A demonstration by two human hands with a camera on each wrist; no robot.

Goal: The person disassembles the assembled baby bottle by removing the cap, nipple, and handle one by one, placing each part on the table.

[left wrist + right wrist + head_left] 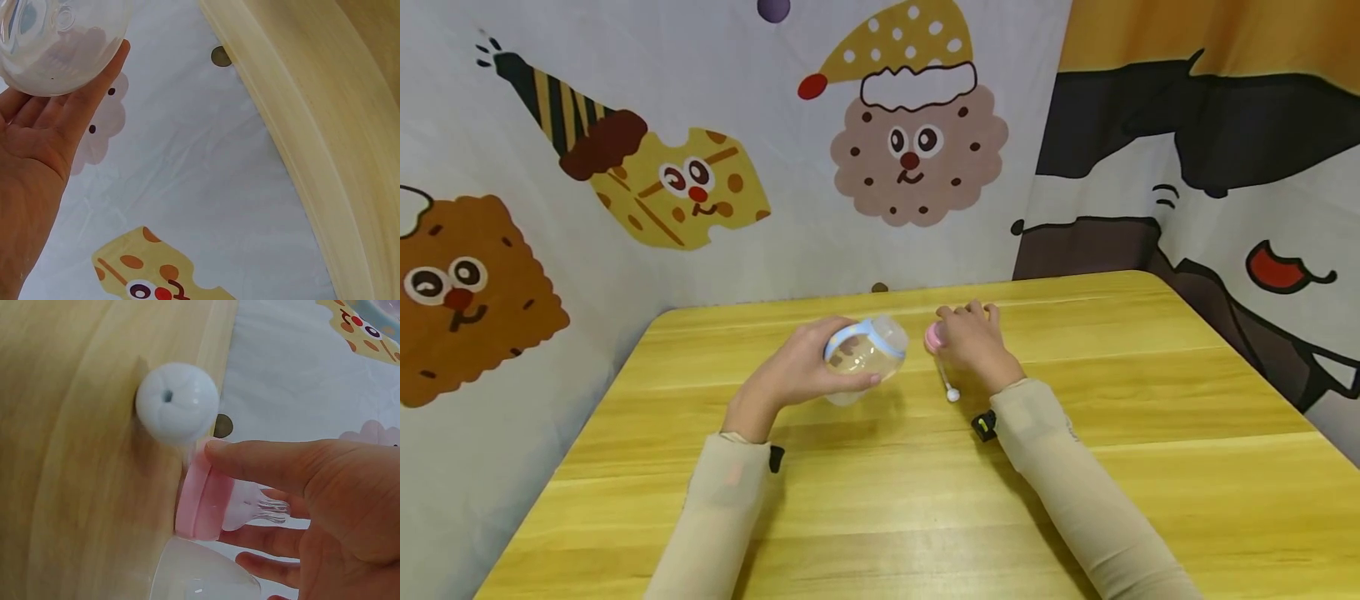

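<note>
My left hand (808, 358) grips a clear baby bottle (868, 357) with a light-blue band, tilted above the table. Its see-through bottom (69, 69) rests against the fingers in the left wrist view. On the right, my right hand (973, 337) pinches a pink bottle collar (203, 497), thumb on its edge and fingers at the other side. A clear nipple (250, 509) juts from the collar towards the palm. From it a thin straw runs to a white ball-shaped weight (178, 403) near the table. Beside the collar is a clear dome cap (200, 575), partly cut off by the frame.
The yellow wood-grain table (880, 500) spreads beneath both arms. Behind its far edge hangs a cloth (805, 258) printed with cartoon biscuits and cheese. Small black devices (984, 426) sit at both wrists over beige sleeves.
</note>
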